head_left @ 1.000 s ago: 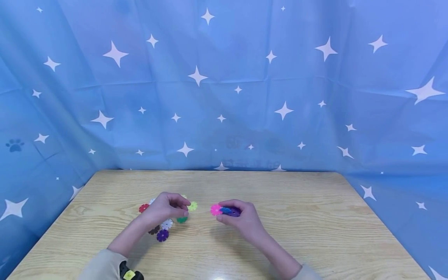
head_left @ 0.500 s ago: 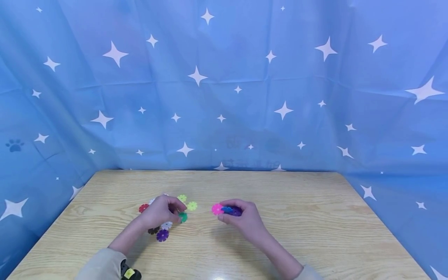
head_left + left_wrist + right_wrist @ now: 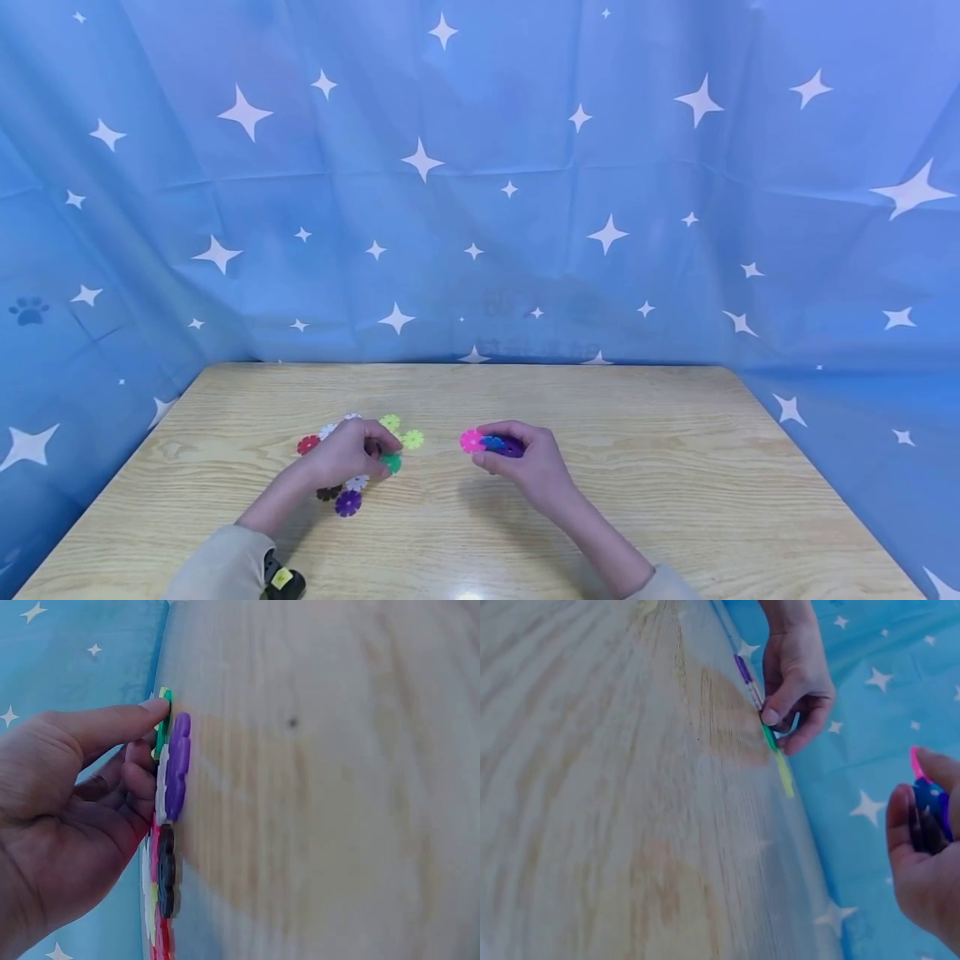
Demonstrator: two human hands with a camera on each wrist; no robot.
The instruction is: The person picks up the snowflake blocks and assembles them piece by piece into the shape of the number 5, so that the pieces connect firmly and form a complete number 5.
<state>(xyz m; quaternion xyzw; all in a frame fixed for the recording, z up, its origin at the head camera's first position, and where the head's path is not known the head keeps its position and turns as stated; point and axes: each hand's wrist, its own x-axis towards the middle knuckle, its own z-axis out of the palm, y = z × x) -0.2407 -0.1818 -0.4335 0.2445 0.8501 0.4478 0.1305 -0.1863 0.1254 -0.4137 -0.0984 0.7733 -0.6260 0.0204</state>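
Observation:
My right hand (image 3: 536,471) grips a joined piece of flower-shaped plastic discs: a pink disc (image 3: 471,441) at the tip, a blue disc (image 3: 492,442) behind it and a purple disc (image 3: 513,447) partly hidden by the fingers. It is held above the table. My left hand (image 3: 347,454) pinches a green flower disc (image 3: 392,463) low over the tabletop. In the left wrist view the thumb presses the edge of that green disc (image 3: 163,724). Around this hand lie more discs, among them a white disc (image 3: 357,482) and a dark purple disc (image 3: 348,503).
Two yellow-green discs (image 3: 412,439) lie just beyond the left fingertips. A red disc (image 3: 308,444) and a dark brown disc (image 3: 328,493) lie to the left. The wooden table (image 3: 637,467) backs onto a blue star-patterned curtain (image 3: 525,167). A black wristband (image 3: 283,579) shows at the left sleeve.
My left thumb and fingers have come down from above the discs onto the green disc. My right hand has shifted slightly to the right with its joined discs.

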